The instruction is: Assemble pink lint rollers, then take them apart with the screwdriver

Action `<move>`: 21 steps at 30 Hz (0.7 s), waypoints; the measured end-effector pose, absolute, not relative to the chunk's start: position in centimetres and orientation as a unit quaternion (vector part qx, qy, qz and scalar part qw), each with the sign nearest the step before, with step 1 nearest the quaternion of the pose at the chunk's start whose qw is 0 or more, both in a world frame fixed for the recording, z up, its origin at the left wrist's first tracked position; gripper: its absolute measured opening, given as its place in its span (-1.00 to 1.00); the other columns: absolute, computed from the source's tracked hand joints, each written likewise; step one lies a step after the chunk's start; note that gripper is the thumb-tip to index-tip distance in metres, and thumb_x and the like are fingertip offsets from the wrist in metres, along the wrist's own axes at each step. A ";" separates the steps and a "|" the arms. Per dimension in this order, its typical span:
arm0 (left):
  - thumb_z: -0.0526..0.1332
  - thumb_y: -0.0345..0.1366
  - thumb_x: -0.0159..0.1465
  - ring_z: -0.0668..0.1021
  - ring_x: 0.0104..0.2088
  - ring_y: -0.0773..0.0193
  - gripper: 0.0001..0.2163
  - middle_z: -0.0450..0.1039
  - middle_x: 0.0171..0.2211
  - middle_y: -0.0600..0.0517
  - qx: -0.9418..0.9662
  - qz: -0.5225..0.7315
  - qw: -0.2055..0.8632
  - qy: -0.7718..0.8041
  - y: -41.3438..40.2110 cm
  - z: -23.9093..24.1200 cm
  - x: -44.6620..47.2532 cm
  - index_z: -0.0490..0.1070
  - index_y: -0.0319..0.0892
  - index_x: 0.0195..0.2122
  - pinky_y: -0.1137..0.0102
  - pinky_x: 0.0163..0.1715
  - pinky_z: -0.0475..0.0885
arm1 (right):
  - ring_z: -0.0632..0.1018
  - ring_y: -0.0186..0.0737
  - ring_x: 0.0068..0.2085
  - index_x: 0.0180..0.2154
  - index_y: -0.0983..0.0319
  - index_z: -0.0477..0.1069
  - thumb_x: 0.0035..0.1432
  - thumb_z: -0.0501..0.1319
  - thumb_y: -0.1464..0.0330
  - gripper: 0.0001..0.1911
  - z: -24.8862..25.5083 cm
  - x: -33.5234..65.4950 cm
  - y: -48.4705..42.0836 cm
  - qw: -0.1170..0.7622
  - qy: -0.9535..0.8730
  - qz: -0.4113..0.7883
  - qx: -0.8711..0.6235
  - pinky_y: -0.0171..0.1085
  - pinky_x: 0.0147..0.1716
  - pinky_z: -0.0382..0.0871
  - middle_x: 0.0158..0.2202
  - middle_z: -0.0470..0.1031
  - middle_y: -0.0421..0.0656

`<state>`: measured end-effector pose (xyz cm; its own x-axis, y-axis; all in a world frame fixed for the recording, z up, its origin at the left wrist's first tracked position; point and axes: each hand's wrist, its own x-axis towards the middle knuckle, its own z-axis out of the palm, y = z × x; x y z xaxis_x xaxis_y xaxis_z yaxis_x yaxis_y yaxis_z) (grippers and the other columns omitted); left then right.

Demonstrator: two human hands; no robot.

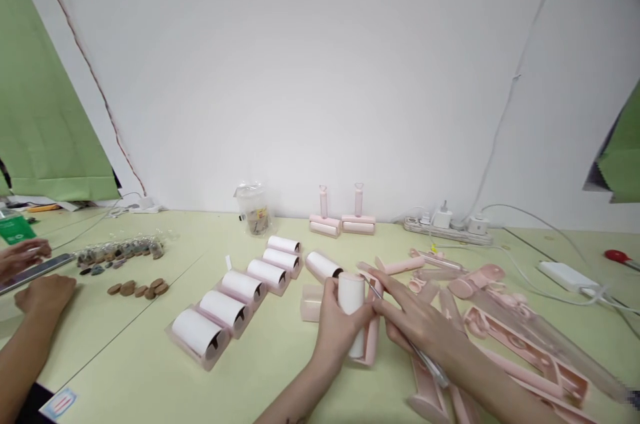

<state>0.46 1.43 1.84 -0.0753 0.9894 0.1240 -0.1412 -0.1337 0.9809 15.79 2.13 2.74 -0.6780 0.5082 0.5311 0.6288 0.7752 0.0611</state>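
Observation:
My left hand (334,327) is wrapped around a lint roller, a white paper roll (351,297) upright beside its pink holder (371,337). In my right hand (417,314) is a slim silver tool (429,367), its thin tip against the top of the holder; its exact kind is unclear. Just behind my left hand lies another white roll (321,265) and a pale pink translucent cover (311,304). Several white rolls in translucent pink cases (199,332) form a slanting row to the left.
Loose pink handles and covers (510,337) crowd the right side. Two lint rollers with handles (359,224) stand by the wall, near a plastic-wrapped cup (255,211) and a power strip (450,232). At left are a co-worker's hands (47,297), brown discs (129,289) and small bottles (125,249).

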 end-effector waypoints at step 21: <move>0.22 -0.11 0.03 0.42 -0.59 0.37 -0.62 0.30 -0.47 0.12 0.482 0.585 0.452 0.470 3.0 2.4 -1.1 0.09 -0.12 -0.23 0.48 -0.59 0.34 | 0.45 -0.01 -0.22 -0.32 0.16 0.34 0.13 -0.05 0.33 -0.79 3.8 18.7 4.1 0.258 -0.846 0.090 -0.457 -0.13 -0.33 0.34 -0.19 0.41 -0.06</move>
<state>-1.10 3.03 2.41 -0.1267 0.9821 0.1396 -0.0755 -0.1499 0.9858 18.74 4.05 3.76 -0.4485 0.8204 0.3547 0.7275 0.5656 -0.3884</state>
